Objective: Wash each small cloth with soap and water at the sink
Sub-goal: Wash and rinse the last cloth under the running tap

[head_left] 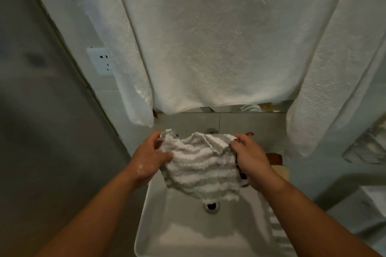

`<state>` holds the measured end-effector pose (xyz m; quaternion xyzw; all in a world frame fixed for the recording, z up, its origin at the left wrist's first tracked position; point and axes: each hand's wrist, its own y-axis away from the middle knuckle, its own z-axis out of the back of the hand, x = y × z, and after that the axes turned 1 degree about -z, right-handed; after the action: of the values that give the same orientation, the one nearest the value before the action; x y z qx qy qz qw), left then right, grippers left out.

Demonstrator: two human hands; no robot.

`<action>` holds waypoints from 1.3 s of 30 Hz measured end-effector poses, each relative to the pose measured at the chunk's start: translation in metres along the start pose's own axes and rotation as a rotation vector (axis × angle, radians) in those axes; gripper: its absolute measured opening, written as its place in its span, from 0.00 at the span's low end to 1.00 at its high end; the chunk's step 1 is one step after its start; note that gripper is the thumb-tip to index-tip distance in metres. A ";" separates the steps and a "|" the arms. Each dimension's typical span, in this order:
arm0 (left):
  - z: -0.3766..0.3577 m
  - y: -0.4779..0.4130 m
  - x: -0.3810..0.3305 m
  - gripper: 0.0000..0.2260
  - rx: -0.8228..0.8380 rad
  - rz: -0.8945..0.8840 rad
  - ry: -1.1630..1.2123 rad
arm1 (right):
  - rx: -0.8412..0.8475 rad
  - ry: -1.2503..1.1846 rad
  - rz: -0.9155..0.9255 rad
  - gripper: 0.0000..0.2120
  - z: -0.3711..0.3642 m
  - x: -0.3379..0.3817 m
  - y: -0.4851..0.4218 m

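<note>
A small striped terry cloth is held spread above the white sink, its lower edge hanging just over the drain at six o'clock. It is gripped at nine o'clock by the left hand and at three o'clock by the right hand, fingers curled into the bunched edges. The cloth sags between them, so it is judged soft, limp and heavier once soaked. The upper corners seem the surest holds. Another striped cloth is draped over the sink rim at four o'clock. Large white towels hang at twelve o'clock.
</note>
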<state>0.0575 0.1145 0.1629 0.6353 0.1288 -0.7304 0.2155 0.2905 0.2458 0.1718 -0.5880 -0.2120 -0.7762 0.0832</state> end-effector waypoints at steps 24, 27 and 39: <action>0.027 -0.001 -0.008 0.15 -0.026 -0.320 -0.612 | -0.087 0.443 0.275 0.18 0.018 0.007 0.026; 0.027 0.000 -0.011 0.12 -0.055 -0.345 -0.597 | -0.116 0.571 0.369 0.19 0.020 0.009 0.024; 0.026 0.004 -0.010 0.08 0.096 -0.157 -0.268 | 0.126 0.320 0.278 0.04 0.042 -0.002 0.000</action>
<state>0.0376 0.1006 0.1775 0.5299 0.1131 -0.8284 0.1421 0.3277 0.2637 0.1785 -0.4746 -0.1609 -0.8258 0.2586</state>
